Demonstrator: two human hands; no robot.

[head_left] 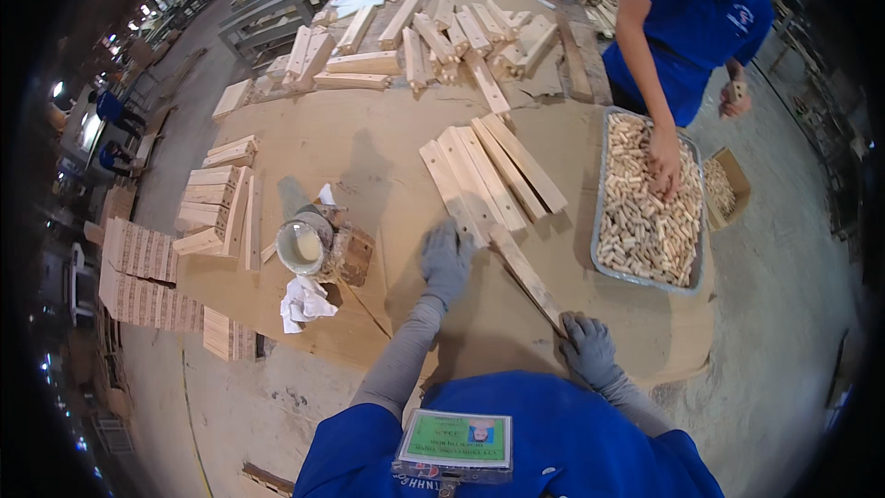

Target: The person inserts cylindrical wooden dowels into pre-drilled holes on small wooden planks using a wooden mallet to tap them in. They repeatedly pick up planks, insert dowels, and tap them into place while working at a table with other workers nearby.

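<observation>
My right hand (590, 350), in a grey glove, closes on the near end of a long narrow wooden stick (527, 280). The stick slants up and left, and its far end meets the near ends of several pale wooden slats (472, 175) lying side by side. My left hand (446, 263), also gloved, rests beside the near end of the leftmost slat with its fingers stretched out. Left of it stands a tub of whitish glue (300, 247) next to a stained wooden block (353, 254). A crumpled white cloth (306, 303) lies just below the tub.
At the right, a co-worker's hand (665, 164) reaches into a tray (599, 221) of wooden dowels; a cardboard box (736, 186) of dowels stands beyond. Wooden blocks (210, 203) are stacked at the left. Many wooden pieces (364, 63) lie piled across the table's far side.
</observation>
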